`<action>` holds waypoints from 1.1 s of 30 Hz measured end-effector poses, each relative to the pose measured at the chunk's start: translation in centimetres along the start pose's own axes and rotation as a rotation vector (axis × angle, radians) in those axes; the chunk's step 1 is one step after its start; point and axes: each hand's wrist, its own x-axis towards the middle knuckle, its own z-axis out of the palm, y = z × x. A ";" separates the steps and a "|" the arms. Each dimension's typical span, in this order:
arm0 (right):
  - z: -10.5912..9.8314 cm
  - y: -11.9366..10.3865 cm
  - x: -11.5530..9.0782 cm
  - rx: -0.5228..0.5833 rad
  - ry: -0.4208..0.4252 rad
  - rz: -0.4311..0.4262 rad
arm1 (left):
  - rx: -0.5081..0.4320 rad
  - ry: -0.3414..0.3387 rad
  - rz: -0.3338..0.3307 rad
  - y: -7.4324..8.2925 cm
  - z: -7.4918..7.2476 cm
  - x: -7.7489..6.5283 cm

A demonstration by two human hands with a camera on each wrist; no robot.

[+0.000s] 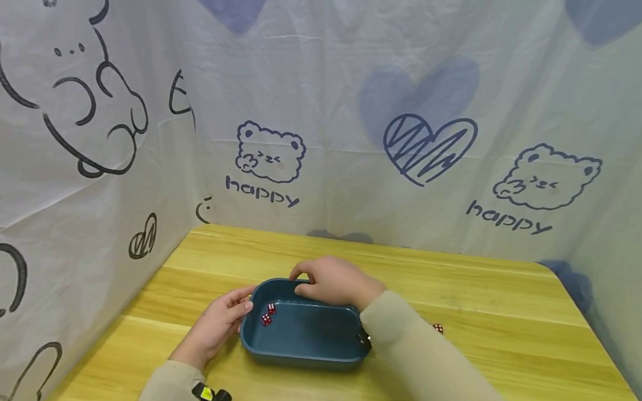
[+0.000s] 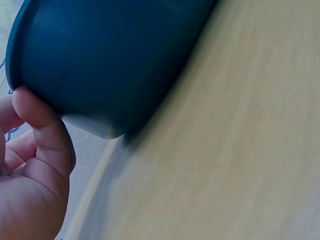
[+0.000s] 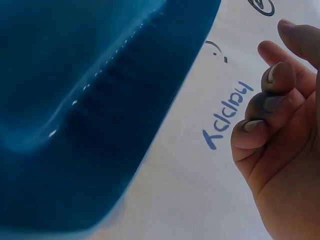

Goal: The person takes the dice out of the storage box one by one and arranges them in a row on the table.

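Observation:
A dark teal rectangular dish (image 1: pixel 313 332) with rounded corners is in front of me. Two red dice with white dots, one die (image 1: pixel 266 320) just nearer than the other die (image 1: pixel 271 308), lie in its left part. My left hand (image 1: pixel 220 320) grips the dish's left end; in the left wrist view the thumb (image 2: pixel 35 107) is against the rim. Over the far rim is my right hand (image 1: pixel 335 281), its fingers loosely bent. In the right wrist view, nothing shows between the right thumb and fingers (image 3: pixel 280 77).
Another red die (image 1: pixel 437 328) sits on the wooden table (image 1: pixel 500 334) right of the dish, partly behind the right sleeve. White cloth (image 1: pixel 349 104) with drawn hearts and bears hangs along the table's back and sides. A black strap device (image 1: pixel 212 397) is at the left wrist.

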 end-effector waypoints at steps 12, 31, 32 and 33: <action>1.8 -0.3 2.2 0.030 -0.039 -0.016 | 0.003 0.011 -0.006 0.0 -0.2 -0.1; 6.1 -0.4 4.1 0.105 -0.104 -0.001 | -0.022 -0.005 -0.014 -0.1 -0.2 0.0; 6.4 -0.3 4.2 0.110 -0.110 0.001 | -0.023 -0.005 -0.013 -0.1 -0.2 0.0; 6.6 -0.2 4.2 0.112 -0.114 0.005 | -0.025 -0.007 -0.011 -0.1 -0.1 0.0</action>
